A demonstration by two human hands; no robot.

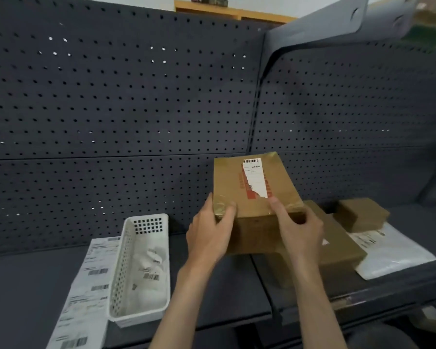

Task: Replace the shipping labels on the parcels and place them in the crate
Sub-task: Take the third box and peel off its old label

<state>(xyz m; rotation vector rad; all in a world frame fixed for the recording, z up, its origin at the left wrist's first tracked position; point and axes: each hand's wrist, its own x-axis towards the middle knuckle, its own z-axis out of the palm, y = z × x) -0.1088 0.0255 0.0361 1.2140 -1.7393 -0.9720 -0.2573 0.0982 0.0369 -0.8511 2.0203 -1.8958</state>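
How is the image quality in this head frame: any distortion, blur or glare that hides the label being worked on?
Head view: wide-angle bending curves the pegboard edges; soft blur throughout, so the torn label shows a barcode but no readable text; glossy tape glares on the parcel near the left hand; dim, even light.

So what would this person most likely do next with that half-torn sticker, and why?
Probably pinch the torn lower edge of the old label with the right hand and peel the rest off. Only a ragged strip is left on the box, the right thumb already points at its tear, and the left hand steadies the box's corner.
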